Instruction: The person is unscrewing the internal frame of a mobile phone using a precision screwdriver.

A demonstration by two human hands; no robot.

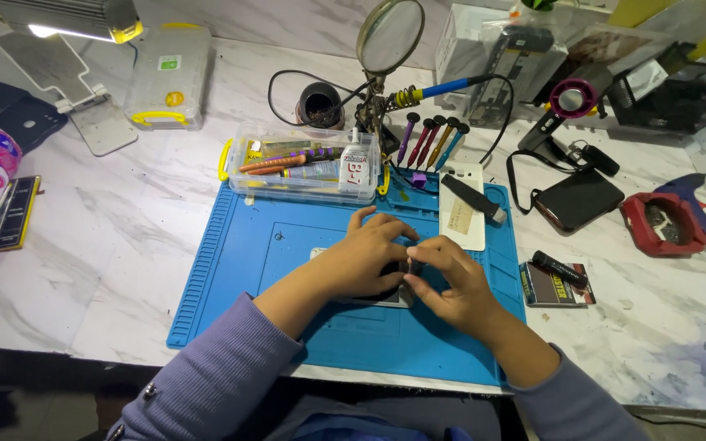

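pressing phone (369,299) on blue mat (230,245)

Magnifier (390,34), screwdrivers (432,139), clear box (304,167)

Our forearms come in from below, in lilac sleeves, and meet in the middle. Our left hand (363,261) lies palm down, fingers spread and curled forward. Our right hand (449,284) sits just beside it, fingertips pinched together and touching the left's.
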